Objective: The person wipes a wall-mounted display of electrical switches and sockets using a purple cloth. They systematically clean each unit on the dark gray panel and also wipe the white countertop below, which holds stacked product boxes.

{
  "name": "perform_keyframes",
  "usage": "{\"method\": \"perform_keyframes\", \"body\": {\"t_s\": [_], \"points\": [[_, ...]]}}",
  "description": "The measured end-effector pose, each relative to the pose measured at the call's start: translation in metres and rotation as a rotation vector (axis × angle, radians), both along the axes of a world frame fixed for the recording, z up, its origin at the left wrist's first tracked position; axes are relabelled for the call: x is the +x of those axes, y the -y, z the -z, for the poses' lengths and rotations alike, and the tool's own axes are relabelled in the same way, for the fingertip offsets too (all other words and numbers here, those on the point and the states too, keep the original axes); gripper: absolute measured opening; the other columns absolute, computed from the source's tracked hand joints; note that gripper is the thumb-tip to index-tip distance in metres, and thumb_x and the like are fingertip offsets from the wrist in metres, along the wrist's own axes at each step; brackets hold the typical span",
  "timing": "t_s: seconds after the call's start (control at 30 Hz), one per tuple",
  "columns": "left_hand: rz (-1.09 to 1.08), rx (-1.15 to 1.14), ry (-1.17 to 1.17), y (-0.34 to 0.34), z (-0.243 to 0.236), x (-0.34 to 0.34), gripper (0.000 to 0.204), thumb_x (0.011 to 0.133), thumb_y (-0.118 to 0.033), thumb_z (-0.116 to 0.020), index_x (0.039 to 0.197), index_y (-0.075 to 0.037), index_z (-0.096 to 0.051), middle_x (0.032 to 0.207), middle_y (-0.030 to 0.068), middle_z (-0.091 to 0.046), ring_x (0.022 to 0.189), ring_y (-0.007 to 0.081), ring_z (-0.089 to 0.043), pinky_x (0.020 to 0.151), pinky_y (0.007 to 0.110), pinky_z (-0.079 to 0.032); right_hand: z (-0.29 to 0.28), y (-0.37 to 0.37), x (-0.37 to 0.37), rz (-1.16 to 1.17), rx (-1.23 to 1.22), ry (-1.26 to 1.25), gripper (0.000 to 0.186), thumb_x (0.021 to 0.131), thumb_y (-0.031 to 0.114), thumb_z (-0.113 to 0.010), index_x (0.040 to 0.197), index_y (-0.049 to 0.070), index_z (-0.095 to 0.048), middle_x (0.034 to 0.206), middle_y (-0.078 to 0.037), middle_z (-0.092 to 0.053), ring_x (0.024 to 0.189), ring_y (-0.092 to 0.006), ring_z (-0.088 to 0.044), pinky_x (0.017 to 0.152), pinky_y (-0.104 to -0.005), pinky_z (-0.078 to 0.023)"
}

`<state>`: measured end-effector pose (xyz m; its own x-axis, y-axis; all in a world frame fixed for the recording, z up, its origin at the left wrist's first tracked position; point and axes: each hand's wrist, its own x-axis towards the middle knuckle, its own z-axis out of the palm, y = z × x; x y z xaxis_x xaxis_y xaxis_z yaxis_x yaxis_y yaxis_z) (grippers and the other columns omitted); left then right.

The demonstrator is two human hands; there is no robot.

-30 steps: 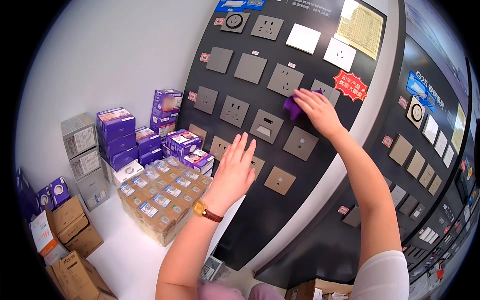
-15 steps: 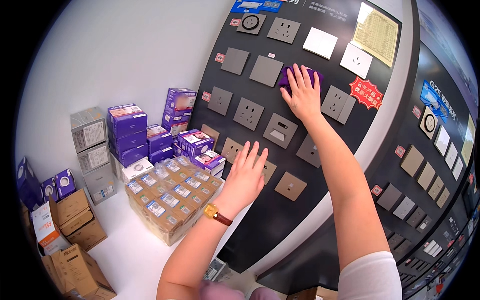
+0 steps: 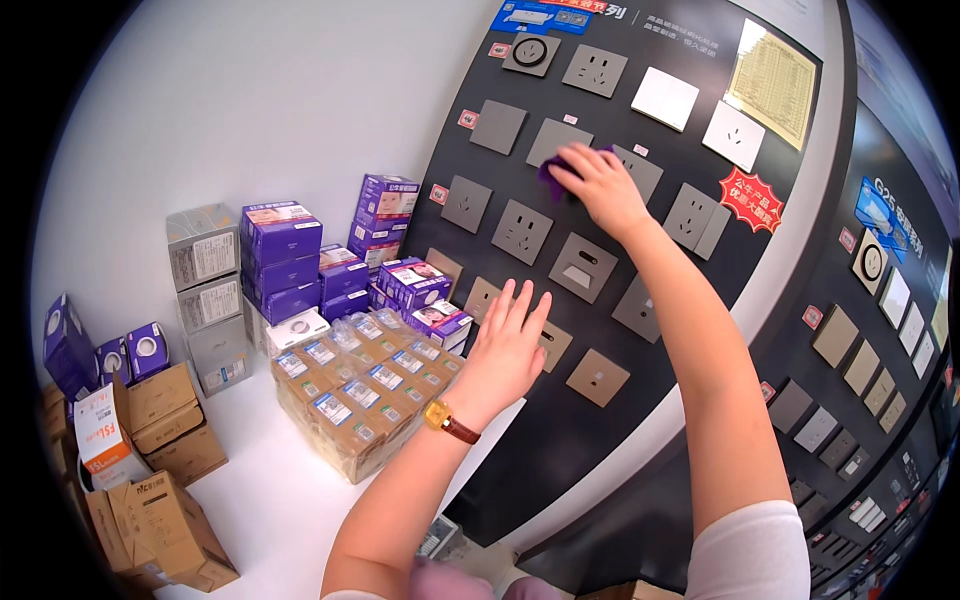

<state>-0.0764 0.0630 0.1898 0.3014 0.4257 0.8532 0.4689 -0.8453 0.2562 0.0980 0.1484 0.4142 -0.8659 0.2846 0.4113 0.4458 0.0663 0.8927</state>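
My right hand [image 3: 600,190] is closed on a bunched purple cloth [image 3: 552,180], its fingers curled. It is in front of the black display board [image 3: 620,225], between a grey blank plate [image 3: 558,138] and a partly covered grey socket [image 3: 643,175]. Lower down, my left hand [image 3: 503,345] is open with its fingers spread and holds nothing. Its fingertips lie over the lower board, next to a beige plate [image 3: 480,297] and another beige socket [image 3: 553,348] partly behind it. Whether they touch the board cannot be made out.
On the white table [image 3: 255,440] at left sits a plastic-wrapped block of brown cartons [image 3: 350,440]. Behind it stand stacked purple boxes [image 3: 280,235] and grey boxes [image 3: 205,255]. Opened cardboard boxes [image 3: 165,525] occupy the near left. Another display board [image 3: 800,360] curves away on the right.
My right hand has moved left across the board with the cloth, its flat fingers now curled, uncovering much of a grey socket. My left hand keeps its spread pose; the view has shifted slightly.
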Motion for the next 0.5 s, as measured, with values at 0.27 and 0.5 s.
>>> {"method": "perform_keyframes", "body": {"t_s": [0.27,0.5], "points": [[-0.052,-0.034,0.01,-0.004,0.001,-0.008,0.065,0.089,-0.013,-0.062,0.147,-0.004,-0.034,0.152,0.0229,-0.031,0.145,0.0421,-0.02,0.116,0.052,-0.026,-0.012,-0.063,-0.025,0.121,0.178,-0.351,0.045,0.083,0.007,-0.058,0.127,0.016,-0.06,0.133,-0.004,-0.055,0.131,-0.0227,-0.045,0.11,-0.0392,-0.035],[-0.052,-0.047,0.019,-0.004,-0.002,-0.012,0.065,0.089,-0.013,-0.061,0.147,-0.003,-0.035,0.151,0.0237,-0.033,0.144,0.0432,-0.021,0.116,0.053,-0.025,0.054,-0.076,-0.03,0.129,-0.076,-0.081,0.039,0.086,0.012,-0.054,0.125,0.012,-0.06,0.132,-0.003,-0.056,0.131,-0.0206,-0.045,0.108,-0.0367,-0.035]]}}
